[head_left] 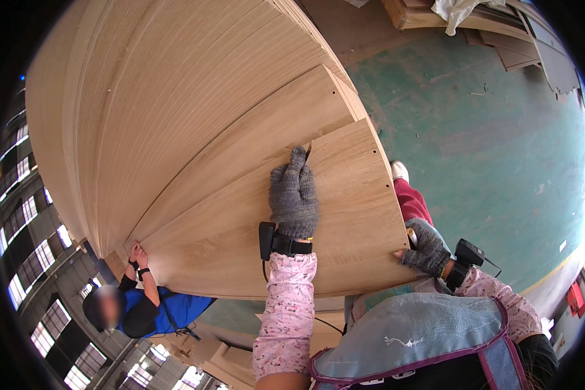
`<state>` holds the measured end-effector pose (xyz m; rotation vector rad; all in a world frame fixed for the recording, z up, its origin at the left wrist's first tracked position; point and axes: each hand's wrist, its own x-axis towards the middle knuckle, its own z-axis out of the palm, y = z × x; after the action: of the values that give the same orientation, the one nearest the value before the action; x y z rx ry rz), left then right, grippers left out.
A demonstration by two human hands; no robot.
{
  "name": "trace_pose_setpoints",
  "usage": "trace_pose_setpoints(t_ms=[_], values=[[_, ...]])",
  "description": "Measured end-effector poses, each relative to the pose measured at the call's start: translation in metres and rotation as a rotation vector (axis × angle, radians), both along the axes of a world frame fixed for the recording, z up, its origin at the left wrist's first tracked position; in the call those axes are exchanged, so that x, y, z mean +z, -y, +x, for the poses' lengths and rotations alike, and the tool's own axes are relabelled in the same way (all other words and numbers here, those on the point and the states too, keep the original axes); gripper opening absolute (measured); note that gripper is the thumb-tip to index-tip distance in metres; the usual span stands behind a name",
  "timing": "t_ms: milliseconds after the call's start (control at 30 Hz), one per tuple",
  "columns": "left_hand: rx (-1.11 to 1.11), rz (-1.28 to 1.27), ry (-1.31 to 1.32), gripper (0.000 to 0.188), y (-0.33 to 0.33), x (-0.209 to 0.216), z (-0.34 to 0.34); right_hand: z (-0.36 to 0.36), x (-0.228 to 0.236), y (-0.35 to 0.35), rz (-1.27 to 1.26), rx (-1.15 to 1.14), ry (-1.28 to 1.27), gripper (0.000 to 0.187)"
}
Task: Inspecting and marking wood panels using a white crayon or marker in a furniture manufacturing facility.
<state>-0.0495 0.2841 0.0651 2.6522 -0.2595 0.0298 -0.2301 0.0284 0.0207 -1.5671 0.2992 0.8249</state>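
Note:
A wide light-brown wooden panel (344, 240) with small dark holes along its right edge lies in front of me, on top of another panel (299, 104). My left hand (294, 201), in a grey knitted fingerless glove, rests on it with fingers stretched toward its far edge. A small dark brown mark or sliver (309, 149) shows beside those fingertips; I cannot tell which. At the panel's near right edge is my right hand (429, 250), gloved alike, its fingers curled around a small pale stick-like thing (412, 236). The thumb tip touches the panel edge.
More wooden panels (143, 84) are stacked at the far left. Across the stack, a person in blue (169, 314) has both hands at its left end. Boards and cardboard (461, 23) lie at the far right on the green floor (474, 136).

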Motion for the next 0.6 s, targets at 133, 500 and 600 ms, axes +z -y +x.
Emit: trace_pose_setpoints(t_ms=[133, 500, 600], values=[[0.099, -0.028, -0.033, 0.034, 0.004, -0.001, 0.005, -0.002, 0.001, 0.0, 0.035, -0.049, 0.01, 0.046], [-0.111, 0.207, -0.188, 0.037, 0.01, 0.009, 0.034, -0.007, -0.003, 0.0, 0.003, -0.037, 0.054, 0.047], [-0.163, 0.24, -0.087, 0.037, 0.012, 0.009, 0.036, -0.007, -0.001, -0.002, 0.02, -0.051, 0.036, 0.045]])
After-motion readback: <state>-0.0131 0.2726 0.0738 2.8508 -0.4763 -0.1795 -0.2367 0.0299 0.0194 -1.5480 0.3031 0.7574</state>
